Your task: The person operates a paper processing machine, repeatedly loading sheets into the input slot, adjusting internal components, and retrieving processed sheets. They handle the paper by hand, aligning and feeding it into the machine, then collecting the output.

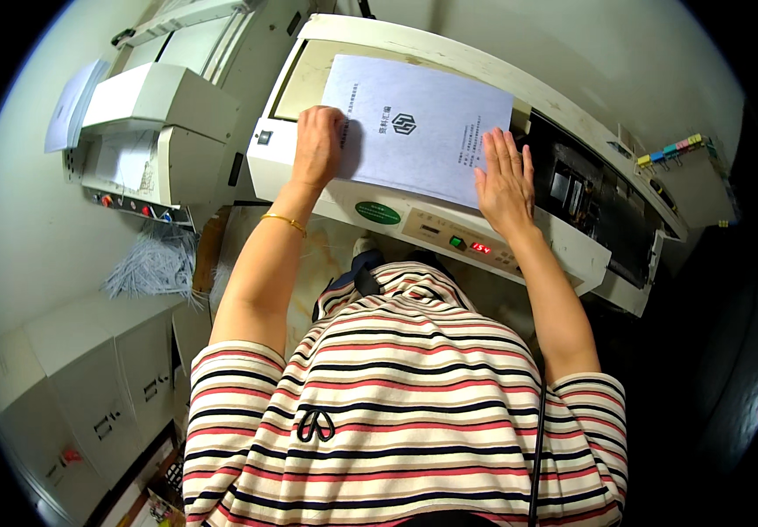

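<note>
A white booklet with a dark hexagonal emblem and printed lines on its cover lies flat across the top of a cream binding machine. At its left edge, my left hand is closed, fingers curled against the pages; a gold bracelet circles that wrist. My right hand rests on the booklet's right end with the fingers stretched out, thumb at the near edge. The machine's front panel carries a lit red display and a green switch.
Right of the booklet is the machine's dark open channel. A paper cutter stands at left with a paper stack on its side and shredded strips beneath. White cabinets line the lower left. Coloured clips hang at far right.
</note>
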`<state>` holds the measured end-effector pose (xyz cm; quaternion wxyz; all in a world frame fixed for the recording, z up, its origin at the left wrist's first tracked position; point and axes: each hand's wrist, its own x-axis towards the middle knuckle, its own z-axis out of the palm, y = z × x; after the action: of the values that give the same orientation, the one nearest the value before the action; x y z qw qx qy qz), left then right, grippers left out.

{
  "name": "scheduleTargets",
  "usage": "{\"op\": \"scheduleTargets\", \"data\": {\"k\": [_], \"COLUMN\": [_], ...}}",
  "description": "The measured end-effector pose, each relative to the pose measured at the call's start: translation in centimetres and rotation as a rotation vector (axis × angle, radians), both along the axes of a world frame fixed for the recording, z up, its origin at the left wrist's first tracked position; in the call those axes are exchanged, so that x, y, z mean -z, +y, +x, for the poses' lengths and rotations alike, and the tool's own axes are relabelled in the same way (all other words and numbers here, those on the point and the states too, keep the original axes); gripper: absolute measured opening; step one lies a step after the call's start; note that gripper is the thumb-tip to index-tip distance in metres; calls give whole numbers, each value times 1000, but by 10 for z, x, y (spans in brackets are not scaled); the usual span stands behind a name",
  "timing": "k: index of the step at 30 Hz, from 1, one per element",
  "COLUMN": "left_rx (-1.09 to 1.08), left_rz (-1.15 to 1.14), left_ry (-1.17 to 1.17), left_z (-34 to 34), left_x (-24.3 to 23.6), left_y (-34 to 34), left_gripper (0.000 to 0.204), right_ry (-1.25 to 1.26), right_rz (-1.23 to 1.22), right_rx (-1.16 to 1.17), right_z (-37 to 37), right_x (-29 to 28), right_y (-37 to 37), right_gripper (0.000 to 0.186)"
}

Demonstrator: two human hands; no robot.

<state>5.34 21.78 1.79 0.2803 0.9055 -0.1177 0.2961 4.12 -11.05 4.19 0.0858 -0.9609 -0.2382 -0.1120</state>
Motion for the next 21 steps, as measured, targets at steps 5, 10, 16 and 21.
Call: {"op": "scheduleTargets", "data": {"k": [5,10,16,21], "left_rx": [1,32,27,13], "left_rz": [13,-19,52,104], "left_ry": [-21,-15,12,-33], "left_z": [0,0,0,-2], "left_x": [0,2,0,-4], "left_y": [-2,-3,1,-3], "left_gripper": [15,17,10,10], "right_ry": [39,90,70,7], "right_rz": [256,46,76,132], "right_rx": [34,-153,-34,176], "right_z": [-4,2,7,10], "right_x": [22,2,13,23], "right_y": [84,174,131,45], "right_gripper": [71,67,71,76]}}
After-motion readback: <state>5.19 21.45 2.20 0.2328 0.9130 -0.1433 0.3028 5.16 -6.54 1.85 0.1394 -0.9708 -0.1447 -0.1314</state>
